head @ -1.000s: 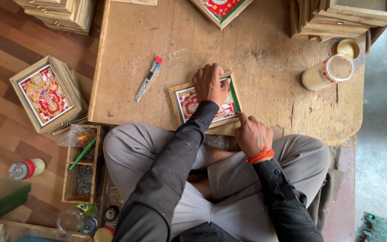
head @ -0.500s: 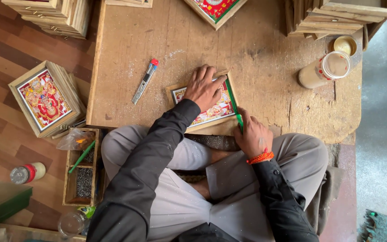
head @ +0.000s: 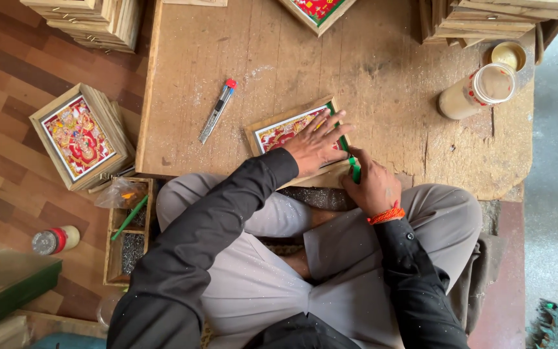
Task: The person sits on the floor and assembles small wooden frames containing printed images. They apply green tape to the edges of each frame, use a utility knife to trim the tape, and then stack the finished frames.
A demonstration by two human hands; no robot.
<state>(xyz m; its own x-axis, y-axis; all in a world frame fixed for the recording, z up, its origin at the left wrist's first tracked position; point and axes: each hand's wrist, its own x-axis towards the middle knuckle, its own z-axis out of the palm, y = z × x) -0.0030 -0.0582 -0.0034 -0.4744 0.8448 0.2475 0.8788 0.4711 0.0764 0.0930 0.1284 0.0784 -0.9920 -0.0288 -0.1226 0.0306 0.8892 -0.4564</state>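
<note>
A small wooden-framed picture [head: 272, 131] with a red and white image lies near the front edge of the low wooden board [head: 369, 71]. My left hand [head: 316, 143] lies flat on it with fingers spread, pressing it down. My right hand [head: 371, 183] grips a green strip [head: 347, 150] that runs along the frame's right edge. A utility knife [head: 216, 111] with a red end lies on the board to the left, apart from both hands.
A stack of framed pictures [head: 82, 136] sits on the floor at left, with a wooden tray [head: 126, 231] of small nails and a bottle [head: 55, 239] nearby. A glass jar [head: 479, 90] and its lid [head: 508, 55] stand at right. Wooden frames [head: 492, 18] are piled at the back.
The framed picture has been turned and shifted. My left hand went from its top edge to flat across its face. My right hand took hold of the green strip along the frame's right edge.
</note>
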